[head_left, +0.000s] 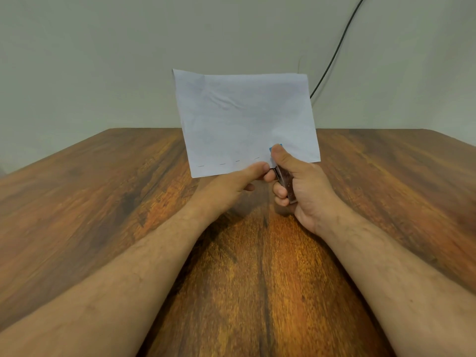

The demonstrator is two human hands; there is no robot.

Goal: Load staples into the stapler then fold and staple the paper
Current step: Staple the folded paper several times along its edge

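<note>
While left hand (pixel 239 180) pinches paper (pixel 244 122), right hand (pixel 296 181) grips stapler (pixel 284 180).

Soft even light, blurred wide-angle edges

Upright white paper (pixel 246 119), 4 staples, blue-tipped stapler (pixel 282 176) apparently clamping its bottom edge.

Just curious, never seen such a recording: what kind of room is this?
Probably a plain home or office desk. A wooden table stands against a bare wall, a black cable hangs down it, and the hands work paper with a stapler.
</note>
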